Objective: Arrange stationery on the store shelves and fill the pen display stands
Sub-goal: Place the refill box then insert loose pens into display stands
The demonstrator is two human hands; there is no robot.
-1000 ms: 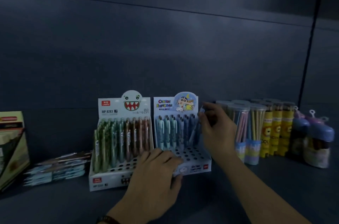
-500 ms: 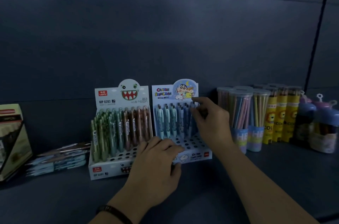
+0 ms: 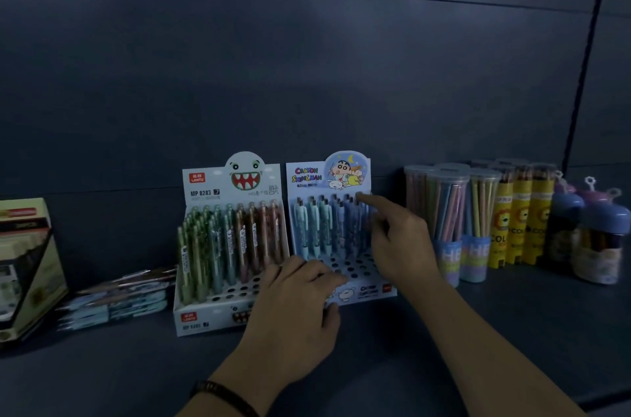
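Note:
Two pen display stands sit side by side on a dark shelf. The monster-face stand (image 3: 218, 312) on the left holds green and brown pens (image 3: 232, 239). The blue cartoon stand (image 3: 372, 290) beside it holds light blue pens (image 3: 316, 223) in its back rows, with empty holes in front. My left hand (image 3: 300, 307) rests palm down on the front of the blue stand, holding it. My right hand (image 3: 397, 239) is over the stand's right side, index finger stretched out and touching the top of a pen in the back row; it holds nothing.
Loose packed pens (image 3: 116, 300) lie left of the stands, beside a slanted box (image 3: 27, 266). Clear tubs of pencils (image 3: 447, 222), yellow lion tubes (image 3: 519, 225) and blue-capped jars (image 3: 601, 239) stand at the right. The shelf's back panel is close behind.
My right hand let go of the pen it was seating in the back row and now points one finger at its top. The left hand stayed on the stand.

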